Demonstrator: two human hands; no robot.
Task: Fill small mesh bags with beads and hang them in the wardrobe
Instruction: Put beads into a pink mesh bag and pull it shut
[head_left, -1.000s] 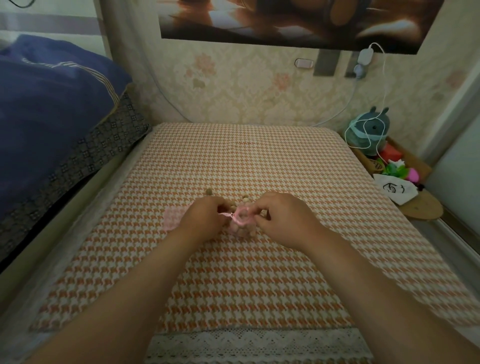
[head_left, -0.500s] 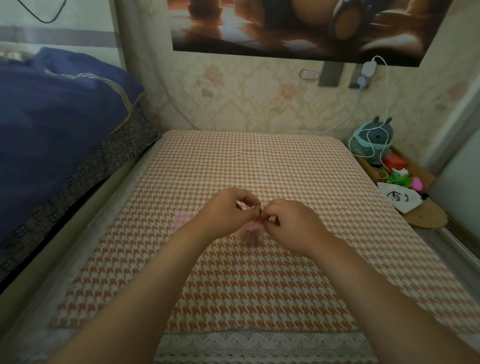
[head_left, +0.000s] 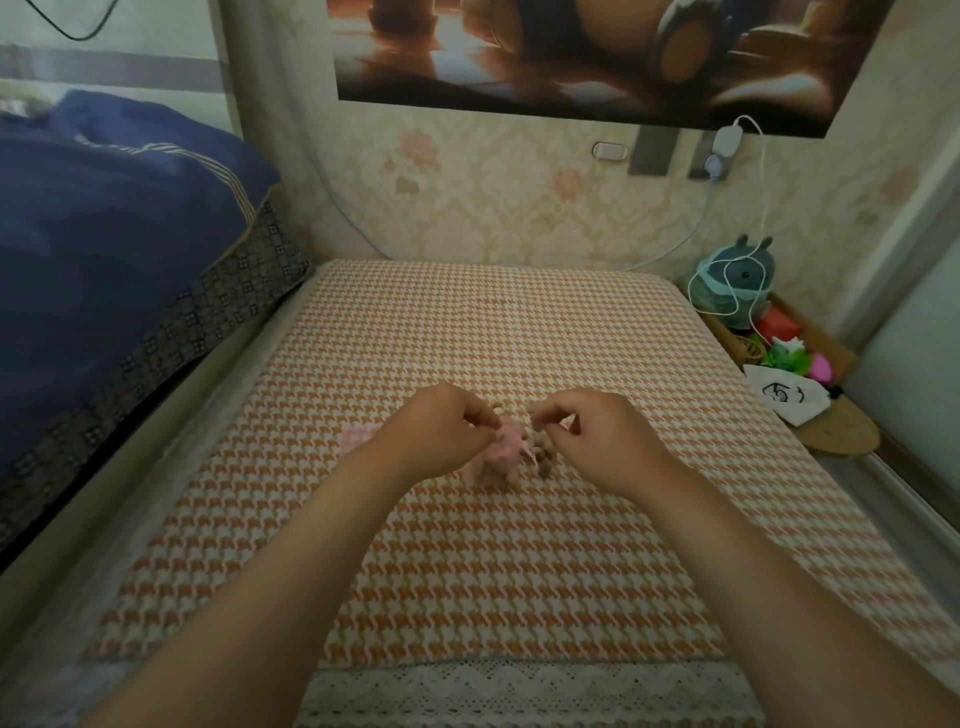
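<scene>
Left hand (head_left: 441, 431): fingers pinched on pink mesh bag (head_left: 501, 449), frame centre, on houndstooth cloth (head_left: 467, 571) | Right hand (head_left: 597, 436): fingertips pinched together, apparently on drawstring, too fine to confirm | Beads (head_left: 543, 457): loose beside bag | Risk: uneven pull could tip bag, spilling beads.

Place: I see a home bedroom | 10 o'clock: blue quilt (head_left: 104, 249) on bed | 12 o'clock: floral wallpaper (head_left: 493, 208), poster (head_left: 597, 52)
</scene>
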